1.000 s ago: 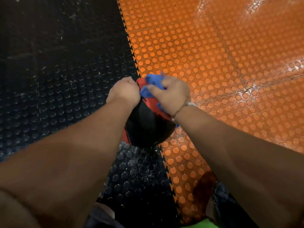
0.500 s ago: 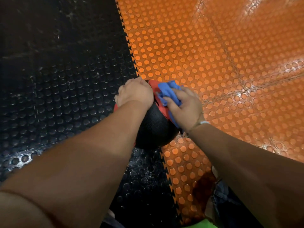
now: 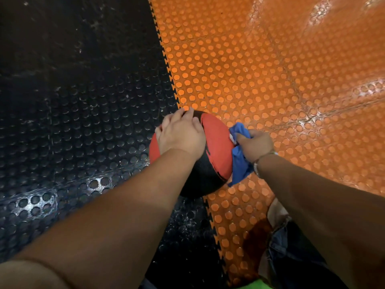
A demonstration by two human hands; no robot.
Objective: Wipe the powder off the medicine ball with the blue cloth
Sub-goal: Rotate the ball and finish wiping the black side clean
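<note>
Looks like a gym floor: interlocking studded rubber tiles, black (image 3: 73,122) on frame left, orange (image 3: 270,80) on right, toothed seam between, red-black medicine ball (image 3: 216,147) at centre.

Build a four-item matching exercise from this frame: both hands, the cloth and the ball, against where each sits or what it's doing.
Column A
1. left hand
2. right hand
3. blue cloth
4. medicine ball

Column B
a. sits on the seam between the black mat and the orange mat
b. grips the blue cloth
c. bunched against the medicine ball's right side
d. rests on top of the medicine ball

Pairs: 1-d, 2-b, 3-c, 4-a
</note>
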